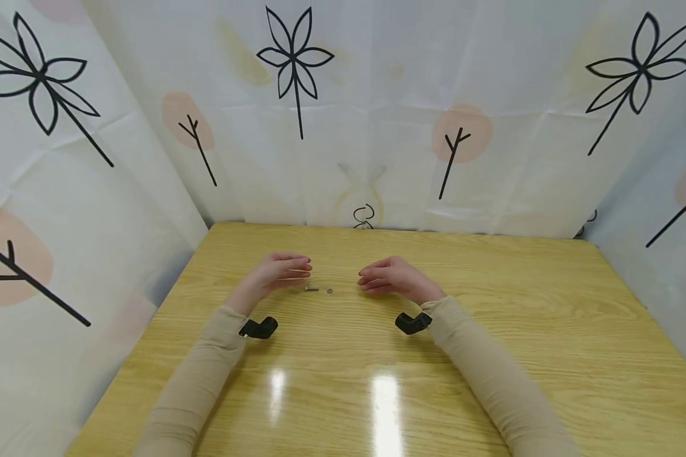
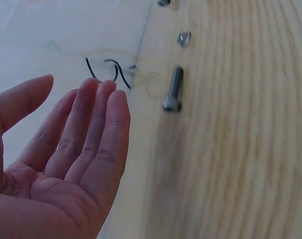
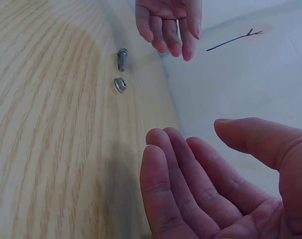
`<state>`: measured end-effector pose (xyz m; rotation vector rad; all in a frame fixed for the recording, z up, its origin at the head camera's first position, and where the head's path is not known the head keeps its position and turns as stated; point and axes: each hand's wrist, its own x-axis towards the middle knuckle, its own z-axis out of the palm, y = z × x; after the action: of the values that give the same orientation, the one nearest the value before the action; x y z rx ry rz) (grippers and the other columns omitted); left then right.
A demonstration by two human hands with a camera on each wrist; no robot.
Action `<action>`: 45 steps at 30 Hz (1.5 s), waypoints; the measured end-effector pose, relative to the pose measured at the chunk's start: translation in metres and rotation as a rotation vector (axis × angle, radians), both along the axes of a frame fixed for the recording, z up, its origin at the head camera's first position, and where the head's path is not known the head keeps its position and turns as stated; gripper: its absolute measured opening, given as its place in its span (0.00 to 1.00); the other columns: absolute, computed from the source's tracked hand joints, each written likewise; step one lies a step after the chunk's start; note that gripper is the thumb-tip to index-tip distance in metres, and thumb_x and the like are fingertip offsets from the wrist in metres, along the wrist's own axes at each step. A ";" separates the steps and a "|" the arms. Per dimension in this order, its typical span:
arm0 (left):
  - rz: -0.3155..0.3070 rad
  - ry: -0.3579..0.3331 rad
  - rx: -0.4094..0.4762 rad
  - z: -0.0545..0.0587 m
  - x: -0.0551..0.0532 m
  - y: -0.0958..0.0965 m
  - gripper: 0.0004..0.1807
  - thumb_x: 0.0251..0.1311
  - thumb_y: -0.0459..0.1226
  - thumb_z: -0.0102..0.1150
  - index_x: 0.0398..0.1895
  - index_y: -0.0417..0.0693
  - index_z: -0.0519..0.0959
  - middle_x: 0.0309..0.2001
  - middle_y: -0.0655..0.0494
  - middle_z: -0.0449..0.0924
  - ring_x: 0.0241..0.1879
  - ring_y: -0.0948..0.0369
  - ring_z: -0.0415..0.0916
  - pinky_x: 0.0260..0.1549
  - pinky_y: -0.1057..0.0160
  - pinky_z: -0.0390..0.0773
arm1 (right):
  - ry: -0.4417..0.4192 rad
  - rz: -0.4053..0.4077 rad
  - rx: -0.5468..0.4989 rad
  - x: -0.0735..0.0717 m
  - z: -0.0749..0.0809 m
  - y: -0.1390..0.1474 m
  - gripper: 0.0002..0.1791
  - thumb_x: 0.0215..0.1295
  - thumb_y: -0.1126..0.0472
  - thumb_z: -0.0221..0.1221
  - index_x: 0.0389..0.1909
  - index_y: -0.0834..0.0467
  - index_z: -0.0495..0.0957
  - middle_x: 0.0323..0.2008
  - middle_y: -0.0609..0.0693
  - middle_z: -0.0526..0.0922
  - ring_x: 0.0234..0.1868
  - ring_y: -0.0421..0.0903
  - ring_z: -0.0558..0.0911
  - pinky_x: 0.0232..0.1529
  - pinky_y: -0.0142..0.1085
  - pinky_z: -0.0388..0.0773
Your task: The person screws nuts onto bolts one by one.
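A small metal bolt point(image 1: 312, 289) lies on its side on the wooden table, its head toward the left hand. Just right of it lies a metal nut point(image 1: 329, 291), apart from the bolt. My left hand point(image 1: 280, 271) is nearest the bolt, relaxed, with nothing in the palm. Facing it from the other side, my right hand point(image 1: 393, 278) is likewise relaxed and holds nothing. In the left wrist view the bolt point(image 2: 174, 89) and nut point(image 2: 184, 39) lie beyond the fingertips. The right wrist view shows the nut point(image 3: 120, 85) nearer than the bolt point(image 3: 122, 59).
The wooden table point(image 1: 491, 355) reaches back to a white patterned curtain point(image 1: 377, 114), which also hangs at both sides. Each wrist carries a black camera mount point(image 1: 260, 328). Light glares off the tabletop near the front.
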<state>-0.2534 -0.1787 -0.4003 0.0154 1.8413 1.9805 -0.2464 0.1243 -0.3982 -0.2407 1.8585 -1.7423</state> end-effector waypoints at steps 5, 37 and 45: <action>0.023 -0.042 -0.060 -0.007 0.002 -0.014 0.23 0.68 0.34 0.54 0.61 0.27 0.68 0.47 0.40 0.80 0.49 0.49 0.79 0.57 0.49 0.75 | -0.012 0.032 -0.016 -0.002 -0.005 -0.013 0.21 0.71 0.65 0.53 0.57 0.78 0.69 0.50 0.70 0.77 0.54 0.61 0.77 0.59 0.49 0.75; -0.016 0.220 -0.435 -0.017 0.011 -0.002 0.22 0.49 0.26 0.71 0.49 0.30 0.79 0.43 0.41 0.83 0.40 0.57 0.81 0.39 0.65 0.83 | 0.480 0.119 0.372 -0.012 -0.025 -0.068 0.14 0.54 0.71 0.68 0.43 0.64 0.83 0.35 0.50 0.85 0.34 0.40 0.81 0.35 0.29 0.81; 0.033 0.278 -0.491 -0.026 0.009 0.004 0.17 0.44 0.25 0.73 0.41 0.33 0.82 0.35 0.47 0.84 0.35 0.59 0.81 0.33 0.66 0.83 | 0.497 0.090 0.388 -0.009 -0.028 -0.074 0.13 0.51 0.70 0.71 0.39 0.64 0.84 0.32 0.49 0.84 0.31 0.39 0.81 0.33 0.29 0.81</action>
<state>-0.2443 -0.1749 -0.4259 0.1177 2.4768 1.5549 -0.2555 0.0500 -0.4259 -0.6359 2.4471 -1.2996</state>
